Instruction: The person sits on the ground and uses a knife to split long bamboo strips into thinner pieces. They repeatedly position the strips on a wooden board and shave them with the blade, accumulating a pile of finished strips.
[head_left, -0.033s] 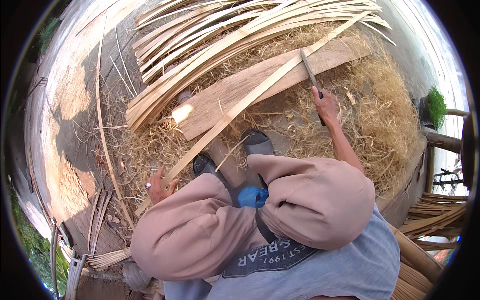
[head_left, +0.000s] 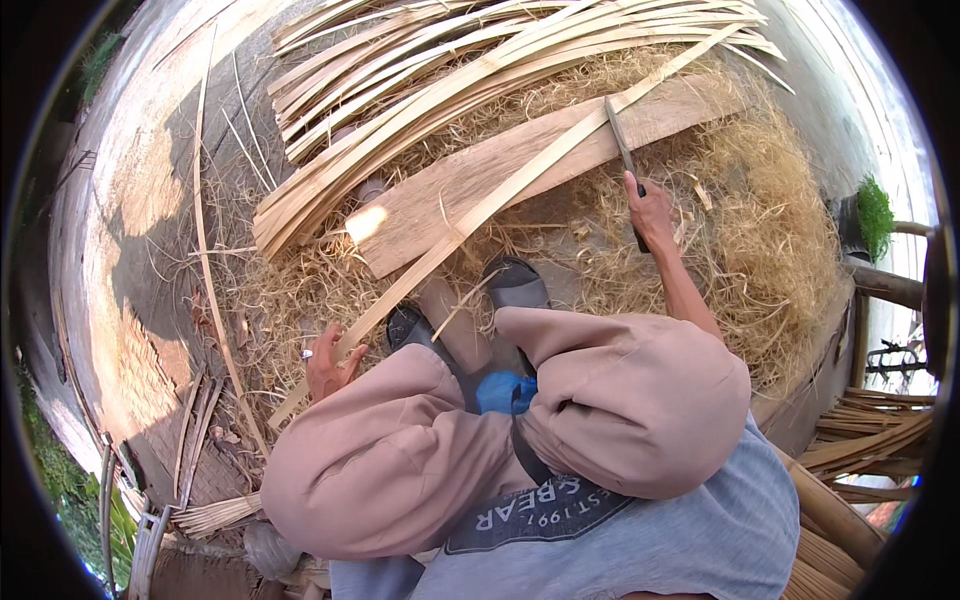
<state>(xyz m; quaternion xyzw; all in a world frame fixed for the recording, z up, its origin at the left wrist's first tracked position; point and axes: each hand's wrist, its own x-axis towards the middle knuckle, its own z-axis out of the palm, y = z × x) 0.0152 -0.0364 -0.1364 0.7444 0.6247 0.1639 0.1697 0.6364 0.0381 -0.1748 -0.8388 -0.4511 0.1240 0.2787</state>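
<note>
I sit with my knees drawn up over a floor littered with shavings. My left hand [head_left: 330,366] grips the near end of a long pale bamboo strip [head_left: 520,180] that runs diagonally up to the right, across a flat wooden board [head_left: 450,195]. My right hand [head_left: 650,210] is closed on the dark handle of a long knife [head_left: 620,140]; its blade lies against the strip over the board. My sandalled feet [head_left: 515,285] rest just below the board.
A large pile of split bamboo strips [head_left: 480,70] lies beyond the board. Straw-like shavings [head_left: 760,230] cover the ground at the right. More strips [head_left: 870,430] are stacked at the lower right, and a bundle [head_left: 215,515] at the lower left.
</note>
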